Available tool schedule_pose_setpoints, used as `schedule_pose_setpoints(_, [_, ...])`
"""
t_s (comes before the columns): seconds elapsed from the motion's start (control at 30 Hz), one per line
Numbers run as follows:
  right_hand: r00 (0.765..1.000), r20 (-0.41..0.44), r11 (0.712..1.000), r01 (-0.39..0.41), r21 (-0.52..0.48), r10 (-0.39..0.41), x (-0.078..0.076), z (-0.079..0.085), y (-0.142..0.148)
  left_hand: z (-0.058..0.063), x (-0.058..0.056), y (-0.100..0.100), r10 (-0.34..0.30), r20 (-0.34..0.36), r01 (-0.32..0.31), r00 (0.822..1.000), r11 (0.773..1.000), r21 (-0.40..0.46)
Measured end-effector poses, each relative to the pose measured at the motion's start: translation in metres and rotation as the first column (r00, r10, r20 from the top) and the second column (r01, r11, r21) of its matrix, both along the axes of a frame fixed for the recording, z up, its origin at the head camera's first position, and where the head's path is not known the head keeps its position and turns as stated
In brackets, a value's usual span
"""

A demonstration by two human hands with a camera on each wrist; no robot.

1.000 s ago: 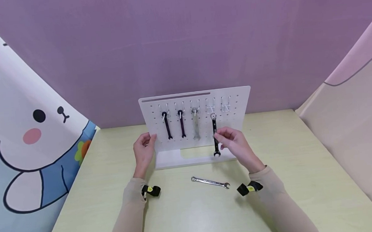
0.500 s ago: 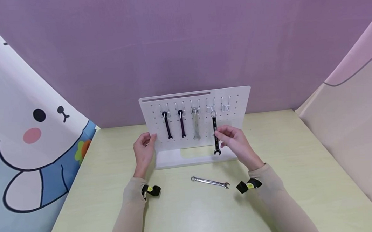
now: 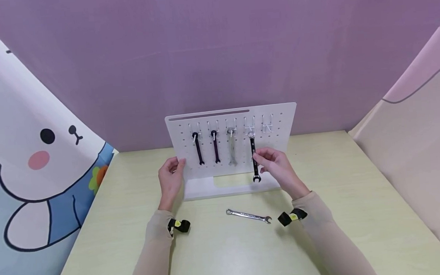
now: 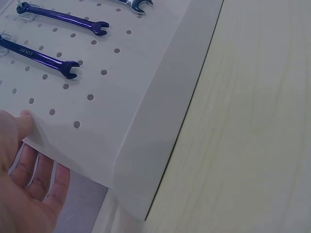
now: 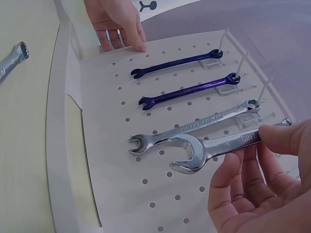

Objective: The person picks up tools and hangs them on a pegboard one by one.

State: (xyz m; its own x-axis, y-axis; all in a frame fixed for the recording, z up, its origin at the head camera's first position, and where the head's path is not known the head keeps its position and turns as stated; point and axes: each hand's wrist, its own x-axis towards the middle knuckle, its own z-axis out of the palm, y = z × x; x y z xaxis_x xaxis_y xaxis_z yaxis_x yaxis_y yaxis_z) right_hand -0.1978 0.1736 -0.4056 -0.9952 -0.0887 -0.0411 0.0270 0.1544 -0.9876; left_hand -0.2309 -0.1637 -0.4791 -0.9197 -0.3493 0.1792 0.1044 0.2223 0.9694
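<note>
My right hand (image 3: 279, 167) pinches a combination wrench (image 5: 228, 144) by its shank between thumb and fingers. That wrench hangs upright before the white pegboard (image 3: 207, 171), its ring end up by the fourth hook (image 3: 249, 127); whether the ring is on the hook I cannot tell. With the thumb on the front and fingers behind, my left hand (image 3: 170, 179) grips the board's left edge. Two dark purple-blue wrenches (image 5: 180, 64) and one silver wrench (image 5: 194, 127) hang from the hooks to the left.
Another silver wrench (image 3: 248, 215) lies on the light wooden table (image 3: 211, 254) in front of the board's base (image 3: 198, 191). A fifth hook (image 3: 267, 126) at the right bears nothing. Behind the board stands a purple wall (image 3: 216, 63).
My right hand has lifted the wrench slightly, bringing its ring end up near the fourth hook. The left hand keeps its place on the board's edge.
</note>
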Motion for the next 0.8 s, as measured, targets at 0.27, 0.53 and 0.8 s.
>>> schedule_pose_setpoints(0.27, [1.0, 0.004, 0.999, 0.014, -0.031, -0.014, -0.007, -0.001, 0.0, -0.002, -0.002, -0.001, -0.005, 0.016, 0.005, 1.0, 1.0, -0.011])
schedule_pose_setpoints(0.53, [1.0, 0.014, 0.998, 0.028, -0.047, -0.028, -0.01, 0.0, -0.001, -0.002, -0.002, -0.001, 0.005, 0.017, -0.004, 1.0, 1.0, -0.021])
schedule_pose_setpoints(0.8, [0.999, 0.036, 0.998, 0.038, -0.048, -0.036, -0.014, -0.001, -0.001, -0.002, -0.002, -0.002, -0.006, 0.003, 0.006, 1.0, 1.0, -0.004])
